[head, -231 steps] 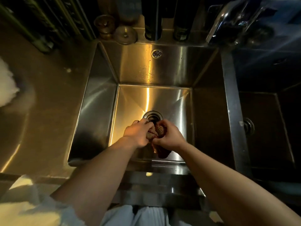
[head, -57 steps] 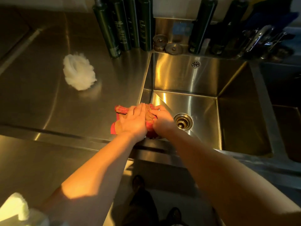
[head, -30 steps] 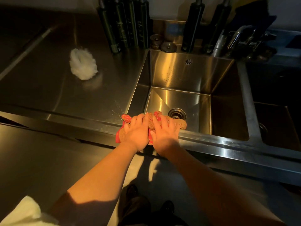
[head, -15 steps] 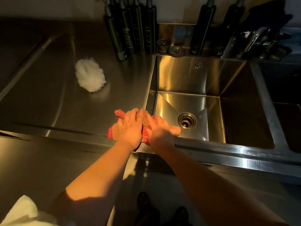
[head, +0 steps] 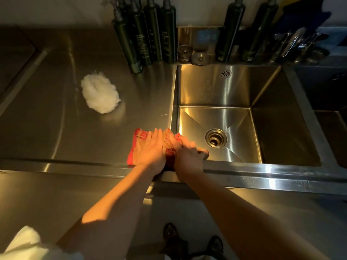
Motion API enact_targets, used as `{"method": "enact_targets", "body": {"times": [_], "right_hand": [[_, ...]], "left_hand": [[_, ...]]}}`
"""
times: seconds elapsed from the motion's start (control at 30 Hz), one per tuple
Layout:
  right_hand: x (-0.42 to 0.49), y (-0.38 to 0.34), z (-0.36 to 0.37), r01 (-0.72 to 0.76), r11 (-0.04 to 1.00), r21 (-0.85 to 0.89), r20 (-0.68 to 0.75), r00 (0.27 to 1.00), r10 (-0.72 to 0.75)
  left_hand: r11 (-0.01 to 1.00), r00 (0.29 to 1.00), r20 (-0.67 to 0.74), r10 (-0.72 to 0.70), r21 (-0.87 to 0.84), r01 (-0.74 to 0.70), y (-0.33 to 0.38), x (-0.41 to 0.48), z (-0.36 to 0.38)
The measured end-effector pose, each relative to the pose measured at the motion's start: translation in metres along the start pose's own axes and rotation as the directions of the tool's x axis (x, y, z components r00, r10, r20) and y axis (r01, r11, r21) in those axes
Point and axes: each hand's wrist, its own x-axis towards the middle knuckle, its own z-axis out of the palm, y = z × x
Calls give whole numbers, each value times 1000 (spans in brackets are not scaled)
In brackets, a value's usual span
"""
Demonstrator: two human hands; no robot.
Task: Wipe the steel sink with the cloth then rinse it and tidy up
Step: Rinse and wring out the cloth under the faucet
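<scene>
Both hands have brought the cloth (head: 139, 140) up from the drain (head: 216, 138), where they were squeezing it, and it now lies on the table (head: 56, 119) at the near left corner of the sink (head: 216, 87). The left hand (head: 150, 152) lies flat on the cloth with straight fingers and presses it down. The right hand (head: 187, 156) is on the right end of the cloth; its fingers seem curled round the fabric, but the light is dim and I am not fully sure.

That right end reaches over the rim, above the basin. I think that if the pressing stops too early, the damp cloth may slide back into the clean sink. Hard pressing could also push water out, over the front edge and down to the floor by the shoes (head: 170, 233).
</scene>
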Motion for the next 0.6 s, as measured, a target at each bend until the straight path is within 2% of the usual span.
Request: {"method": "enact_targets", "body": {"times": [0.13,0.3,0.6], "right_hand": [[-8,7,-6,17,999,-45,-24,1000,-18],[-26,23,-16,83,990,-118,-150,983,-101],[-47,81,-32,128,982,-140,-175,973,-152]], "left_hand": [[1000,1000,-4,18,20,-18,8,-10,7],[999,1000,4,20,27,-21,30,-25,16],[1000,1000,1,17,12,-17,91,-39,34]]}}
